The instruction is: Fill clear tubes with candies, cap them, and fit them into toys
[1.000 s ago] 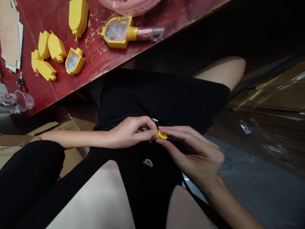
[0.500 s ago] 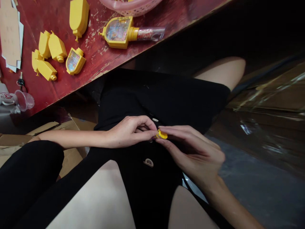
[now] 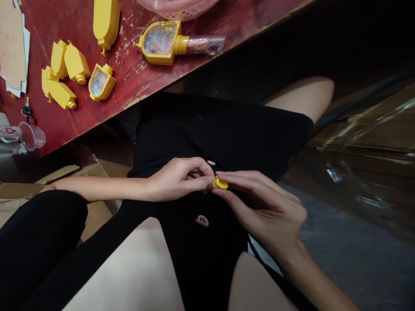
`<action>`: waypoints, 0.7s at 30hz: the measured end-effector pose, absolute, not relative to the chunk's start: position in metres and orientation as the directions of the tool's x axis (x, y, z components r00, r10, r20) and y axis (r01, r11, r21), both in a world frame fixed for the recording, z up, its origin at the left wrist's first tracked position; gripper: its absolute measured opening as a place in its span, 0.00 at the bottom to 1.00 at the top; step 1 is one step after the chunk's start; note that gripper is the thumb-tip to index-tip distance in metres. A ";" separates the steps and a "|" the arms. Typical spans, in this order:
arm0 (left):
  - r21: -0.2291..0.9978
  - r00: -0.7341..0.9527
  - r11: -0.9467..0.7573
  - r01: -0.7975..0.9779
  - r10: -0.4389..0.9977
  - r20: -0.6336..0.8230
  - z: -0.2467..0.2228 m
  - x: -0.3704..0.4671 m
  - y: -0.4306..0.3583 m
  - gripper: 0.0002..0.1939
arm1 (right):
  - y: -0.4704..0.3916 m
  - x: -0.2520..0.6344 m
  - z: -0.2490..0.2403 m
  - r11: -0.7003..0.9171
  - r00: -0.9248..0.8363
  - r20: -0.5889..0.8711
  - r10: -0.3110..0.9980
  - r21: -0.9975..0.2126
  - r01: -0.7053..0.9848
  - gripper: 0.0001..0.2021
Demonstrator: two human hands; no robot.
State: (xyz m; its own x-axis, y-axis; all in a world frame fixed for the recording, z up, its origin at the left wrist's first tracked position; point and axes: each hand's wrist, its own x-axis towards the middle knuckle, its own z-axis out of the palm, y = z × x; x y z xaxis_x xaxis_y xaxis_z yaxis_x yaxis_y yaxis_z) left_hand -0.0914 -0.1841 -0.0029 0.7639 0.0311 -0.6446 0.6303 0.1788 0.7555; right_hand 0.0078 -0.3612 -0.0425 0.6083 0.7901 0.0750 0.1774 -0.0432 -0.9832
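Above my lap, a small yellow plastic piece (image 3: 221,183) is pinched between both hands; its exact kind is too small to make out. My left hand (image 3: 181,179) is closed, thumb and fingertips meeting at the piece's left end, where a bit of purple shows. From the other side, the thumb and long fingers of my right hand (image 3: 266,201) close on its right end. Fingers hide part of it. Black cloth with buttons (image 3: 202,220) lies beneath the hands.
A worn red table (image 3: 129,93) crosses the upper left. It carries several yellow plastic cases (image 3: 76,64), a yellow case with a clear tube (image 3: 160,43), a pink basket (image 3: 184,11), cardboard pieces (image 3: 12,47), keys (image 3: 27,111) and a clear cup (image 3: 32,136). Cardboard boxes (image 3: 382,125) stand at right.
Both hands stay almost in place, still pinching the small yellow piece, which has turned very slightly. The table's items appear shifted a few pixels up and left.
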 end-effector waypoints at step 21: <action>0.726 0.754 0.298 0.620 0.032 -0.657 -0.005 -0.095 -0.185 0.10 | -0.361 0.008 -0.044 -0.060 0.614 0.055 0.788 -0.985 0.164 0.15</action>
